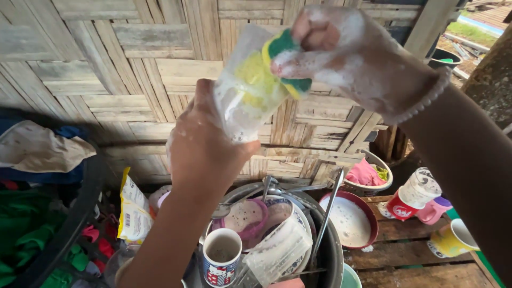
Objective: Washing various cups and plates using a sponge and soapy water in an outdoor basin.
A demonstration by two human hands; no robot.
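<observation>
woven bamboo wall [133,64] fills the far side as i look down over a metal basin [333,250] of soapy dishes on a plank floor [416,261]. my left hand [202,149] is wrapped tight around the base of a clear glass [242,96], raised and tilted up to the right. my right hand [352,53], covered in foam, pinches a yellow-green sponge [282,58] pressed into the glass's mouth. a mug [221,256] stands in the basin's near side; a red bowl [352,218] sits just right of it.
</observation>
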